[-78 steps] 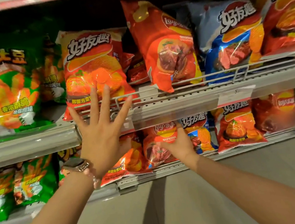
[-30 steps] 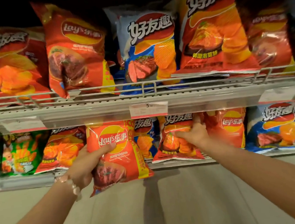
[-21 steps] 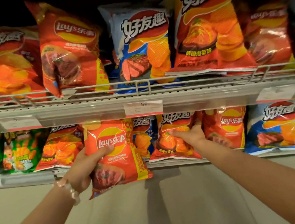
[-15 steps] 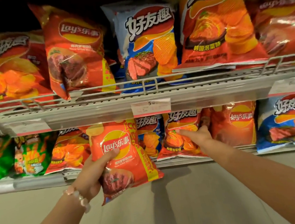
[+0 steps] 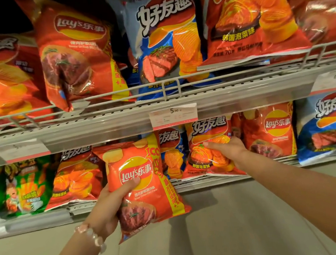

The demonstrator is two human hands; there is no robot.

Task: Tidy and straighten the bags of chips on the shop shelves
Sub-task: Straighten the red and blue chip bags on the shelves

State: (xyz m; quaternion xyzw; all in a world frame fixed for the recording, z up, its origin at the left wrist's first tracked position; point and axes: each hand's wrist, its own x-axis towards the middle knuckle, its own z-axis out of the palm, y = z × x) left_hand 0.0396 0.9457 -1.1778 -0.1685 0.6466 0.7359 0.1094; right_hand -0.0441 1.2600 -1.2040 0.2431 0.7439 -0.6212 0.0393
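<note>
My left hand (image 5: 111, 205) grips a red Lay's bag (image 5: 146, 184) by its left edge, thumb across the logo, and holds it out in front of the lower shelf (image 5: 37, 221). My right hand (image 5: 226, 149) grasps the right side of an orange kimchi-flavour bag (image 5: 203, 157) standing on that lower shelf. Beside it to the right stands another red Lay's bag (image 5: 272, 134). A blue bag (image 5: 171, 152) is partly hidden behind the held one.
The upper shelf (image 5: 120, 120) has a wire rail and carries a tilted red Lay's bag (image 5: 75, 54), a blue steak bag (image 5: 165, 41) and orange bags (image 5: 248, 15). Green bags (image 5: 21, 188) fill the lower left. A price tag (image 5: 173, 116) hangs mid-rail. Plain floor lies below.
Earlier my left hand was spread open at the upper shelf; it now holds the Lay's bag off the lower shelf. The view has drawn nearer. My right hand stays on the orange bag.
</note>
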